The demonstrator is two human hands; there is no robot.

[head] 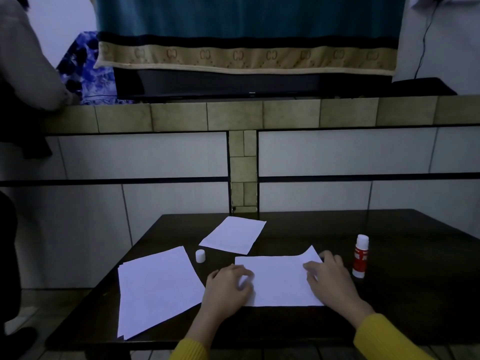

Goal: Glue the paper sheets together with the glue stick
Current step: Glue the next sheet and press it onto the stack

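A white paper sheet (pixel 279 280) lies in front of me on the dark table (pixel 405 302). Its far right corner curls upward. My left hand (pixel 227 287) rests on its left edge with the fingers spread flat. My right hand (pixel 331 278) presses flat on its right side. A red and white glue stick (pixel 360 256) stands upright, uncapped, just right of my right hand. Its white cap (pixel 200 255) sits on the table to the left of the sheet. A stack of white sheets (pixel 155 289) lies at the left, and one more sheet (pixel 233 235) lies further back.
The table stands against a white tiled wall (pixel 145 157) with a beige tiled ledge (pixel 233 114) above. A cloth-covered screen (pixel 246 48) sits on that ledge. Another person's sleeve (pixel 28 63) leans on the ledge at the far left.
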